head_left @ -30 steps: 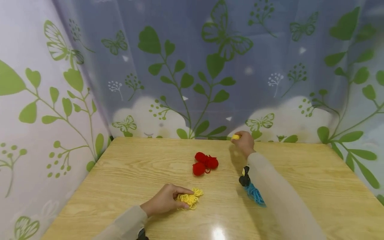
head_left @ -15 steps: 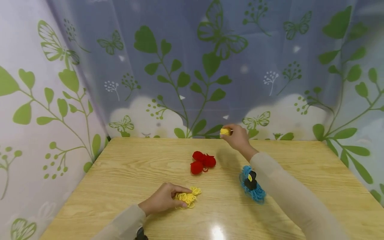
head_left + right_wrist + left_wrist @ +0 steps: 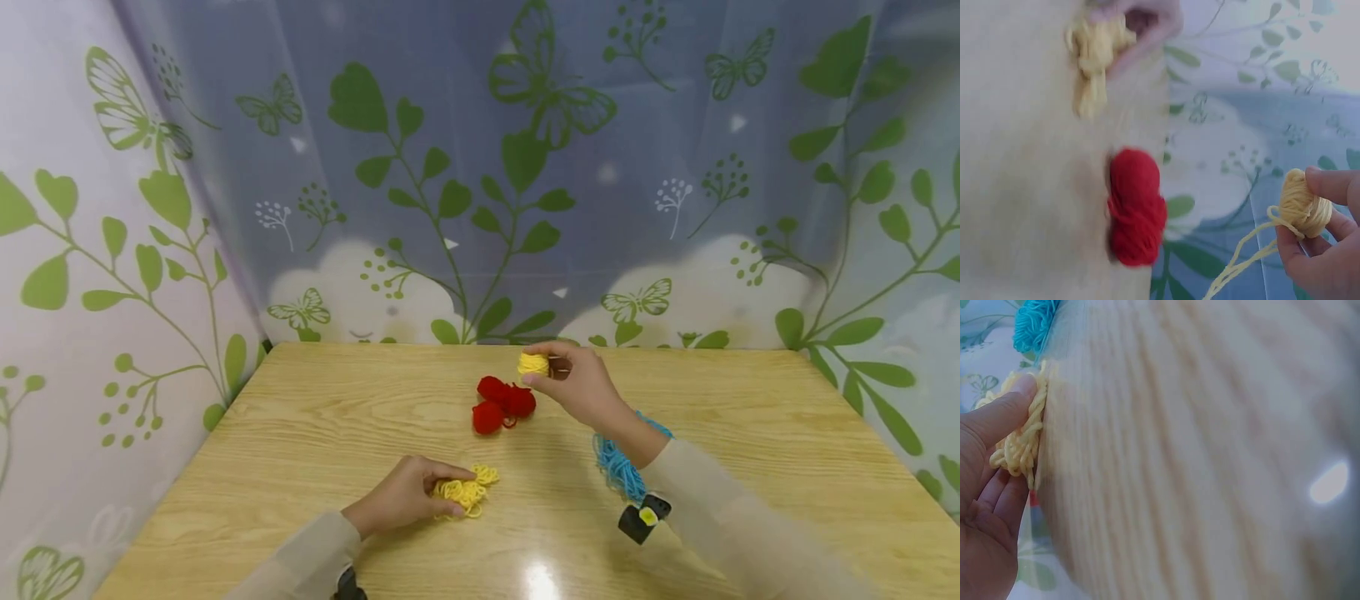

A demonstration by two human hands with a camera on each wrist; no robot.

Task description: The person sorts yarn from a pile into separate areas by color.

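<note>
My left hand [image 3: 401,497] holds a loose bundle of yellow yarn [image 3: 459,493] on the table, thumb on one side and fingers on the other. In the left wrist view the thumb presses on the looped strands [image 3: 1019,447]. Raised above the table, my right hand [image 3: 588,390] pinches a small wound ball of yellow yarn [image 3: 533,365] between thumb and fingers. Loose yellow strands [image 3: 1233,270] trail from that ball in the right wrist view. Red yarn balls [image 3: 487,417] lie clustered just below and left of the right hand.
A skein of blue yarn [image 3: 617,468] lies on the table, partly hidden by my right wrist. The wooden table [image 3: 337,400] ends at a patterned cloth backdrop [image 3: 420,275]. A black wrist camera [image 3: 643,518] is strapped to the right arm.
My right hand has moved left and then lower with the yellow yarn ball, closer to the red balls. My left hand stays on the loose yellow yarn.
</note>
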